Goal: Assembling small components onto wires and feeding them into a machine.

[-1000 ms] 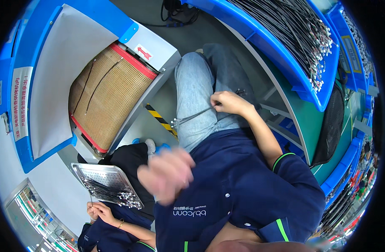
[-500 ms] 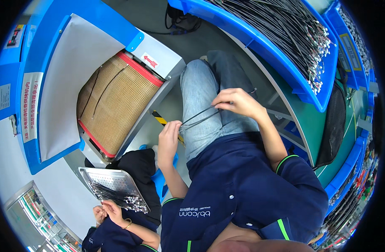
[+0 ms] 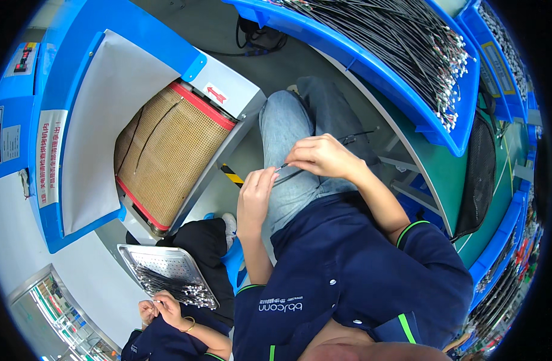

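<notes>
Above my lap, my left hand pinches the end of a thin black cable between thumb and fingers. My right hand is closed on the same cable a short way along, so the two sets of fingertips almost meet. Past my right hand the cable's tail sticks out over my dark trouser leg. A small fitting at the left fingertips is too small to make out. My jeans lie beneath both hands.
On the left is a blue-and-white machine with a mesh conveyor belt carrying two black cables. A co-worker's hands are beside a metal tray of cables. At upper right, a blue bin of white-tipped cables stands on a green bench.
My hands have come closer together, the left moving right and the right moving left. The stretch of cable between them is much shorter. The co-worker's hands have shifted slightly.
</notes>
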### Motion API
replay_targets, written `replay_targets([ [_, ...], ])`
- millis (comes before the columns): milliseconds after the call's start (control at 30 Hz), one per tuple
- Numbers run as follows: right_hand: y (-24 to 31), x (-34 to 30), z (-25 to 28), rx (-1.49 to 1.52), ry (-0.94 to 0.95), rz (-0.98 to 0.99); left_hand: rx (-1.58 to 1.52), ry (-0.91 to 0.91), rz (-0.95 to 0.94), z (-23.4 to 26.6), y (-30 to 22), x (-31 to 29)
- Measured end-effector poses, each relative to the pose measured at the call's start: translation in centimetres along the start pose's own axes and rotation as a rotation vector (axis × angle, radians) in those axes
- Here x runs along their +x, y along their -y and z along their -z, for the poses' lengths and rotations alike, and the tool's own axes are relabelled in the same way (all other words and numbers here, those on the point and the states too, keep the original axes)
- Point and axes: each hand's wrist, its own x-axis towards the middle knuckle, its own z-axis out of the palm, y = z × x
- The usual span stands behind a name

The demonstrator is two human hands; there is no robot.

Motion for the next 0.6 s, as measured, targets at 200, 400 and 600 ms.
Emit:
replay_targets([
  [200,0.2,-0.1,-0.3,0.005,0.008,0.143,-0.116,0.084,0.025,-0.2,-0.5,0.5],
  [400,-0.4,0.0,-0.3,0.033,-0.050,0.165,-0.338,0.207,0.233,0.1,-0.3,0.6],
  [600,-0.8,-0.2,-0.6,0.083,-0.018,0.140,-0.187,0.051,0.017,-0.2,0.1,0.7],
])
